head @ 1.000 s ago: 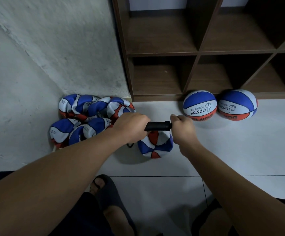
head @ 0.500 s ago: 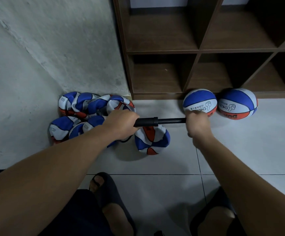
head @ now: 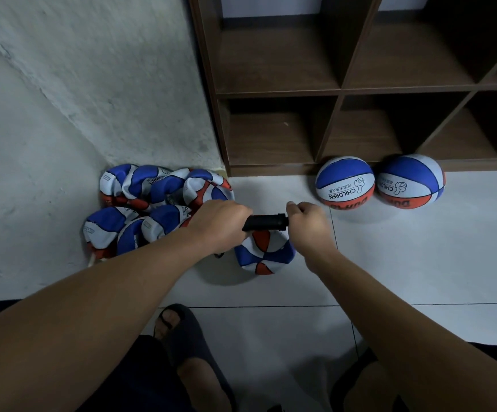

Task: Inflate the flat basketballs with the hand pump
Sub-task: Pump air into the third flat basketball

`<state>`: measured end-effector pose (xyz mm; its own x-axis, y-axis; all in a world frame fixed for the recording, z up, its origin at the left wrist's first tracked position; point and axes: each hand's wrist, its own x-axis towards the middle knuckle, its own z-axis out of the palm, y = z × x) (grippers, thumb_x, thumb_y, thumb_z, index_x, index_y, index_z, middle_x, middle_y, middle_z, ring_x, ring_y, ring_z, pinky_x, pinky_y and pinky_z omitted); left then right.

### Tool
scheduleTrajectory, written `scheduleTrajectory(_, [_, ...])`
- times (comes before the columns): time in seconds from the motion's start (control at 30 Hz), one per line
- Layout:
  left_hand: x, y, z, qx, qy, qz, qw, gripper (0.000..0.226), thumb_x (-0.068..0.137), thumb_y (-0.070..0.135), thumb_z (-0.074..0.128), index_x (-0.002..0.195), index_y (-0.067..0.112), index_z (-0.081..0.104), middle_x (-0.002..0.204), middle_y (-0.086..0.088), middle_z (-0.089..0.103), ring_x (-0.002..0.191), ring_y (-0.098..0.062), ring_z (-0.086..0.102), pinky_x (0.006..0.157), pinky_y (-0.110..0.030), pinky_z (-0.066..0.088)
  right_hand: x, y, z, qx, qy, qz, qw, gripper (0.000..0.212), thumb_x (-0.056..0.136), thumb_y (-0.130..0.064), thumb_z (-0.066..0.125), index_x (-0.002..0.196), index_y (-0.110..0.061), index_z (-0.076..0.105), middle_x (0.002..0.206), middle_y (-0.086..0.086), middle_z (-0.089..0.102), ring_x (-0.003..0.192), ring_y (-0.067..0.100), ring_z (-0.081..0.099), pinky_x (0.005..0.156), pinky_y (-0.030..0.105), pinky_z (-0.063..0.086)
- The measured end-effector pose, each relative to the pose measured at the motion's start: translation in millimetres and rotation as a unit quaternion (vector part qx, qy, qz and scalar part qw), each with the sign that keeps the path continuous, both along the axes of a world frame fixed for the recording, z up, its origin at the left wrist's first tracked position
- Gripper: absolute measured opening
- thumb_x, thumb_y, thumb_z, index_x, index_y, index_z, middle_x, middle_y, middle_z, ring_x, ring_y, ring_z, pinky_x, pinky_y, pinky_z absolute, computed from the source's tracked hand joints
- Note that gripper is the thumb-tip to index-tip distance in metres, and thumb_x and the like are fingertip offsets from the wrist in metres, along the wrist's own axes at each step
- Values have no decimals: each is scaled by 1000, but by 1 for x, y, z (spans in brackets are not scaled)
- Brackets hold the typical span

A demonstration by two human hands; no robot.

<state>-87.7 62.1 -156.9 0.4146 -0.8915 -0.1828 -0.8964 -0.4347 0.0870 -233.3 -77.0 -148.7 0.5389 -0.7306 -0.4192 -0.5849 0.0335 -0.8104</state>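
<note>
A black hand pump lies level above a partly flat blue, white and red basketball on the floor. My left hand grips the pump's barrel at its left end. My right hand grips the handle at the right end, pushed in close against the barrel. A thin black hose loop shows below my left hand. Several flat basketballs are piled in the corner to the left. Two round, inflated basketballs sit against the shelf base.
A dark wooden cubby shelf stands behind the balls, its visible compartments bare. A rough white wall is on the left. My foot in a dark sandal is on the white tiled floor below the pump.
The pump's rod was drawn out half a second ago; my right hand has pushed it back in toward my left hand, so the pump is short again.
</note>
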Motion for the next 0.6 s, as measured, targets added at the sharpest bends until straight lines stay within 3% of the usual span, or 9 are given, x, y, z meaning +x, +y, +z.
scheduleTrajectory(0.2, [10, 4, -4, -37, 4, 9, 999, 30, 101, 49, 57, 78, 33, 48, 68, 7, 57, 59, -14, 57, 52, -33, 44, -2, -28, 13, 37, 0, 19, 999, 36, 107, -39, 58, 93, -6, 66, 67, 4, 50, 60, 22, 47, 58, 37, 40])
scheduleTrajectory(0.3, [25, 15, -5, -26, 1, 48, 998, 28, 102, 49, 55, 79, 33, 51, 70, 7, 58, 60, -13, 57, 55, -36, 52, -10, -62, 23, 31, -13, -49, 998, 26, 101, -33, 63, 85, -12, 64, 72, 10, 47, 66, 25, 41, 50, 32, 33])
scheduleTrajectory(0.43, [28, 16, -6, -22, -11, 65, 998, 25, 102, 47, 54, 84, 30, 57, 71, 7, 58, 61, -16, 59, 59, -40, 58, -13, -67, 24, 6, -21, -97, 995, 25, 96, -30, 61, 85, -7, 62, 73, 8, 45, 72, 27, 40, 56, 35, 34])
scheduleTrajectory(0.6, [10, 8, -9, -14, -8, 54, 998, 25, 100, 44, 56, 79, 31, 53, 68, 7, 59, 59, -15, 58, 57, -40, 57, -8, -21, 13, -38, -13, -47, 998, 33, 106, -30, 52, 92, -2, 61, 77, 11, 57, 71, 25, 52, 64, 38, 43])
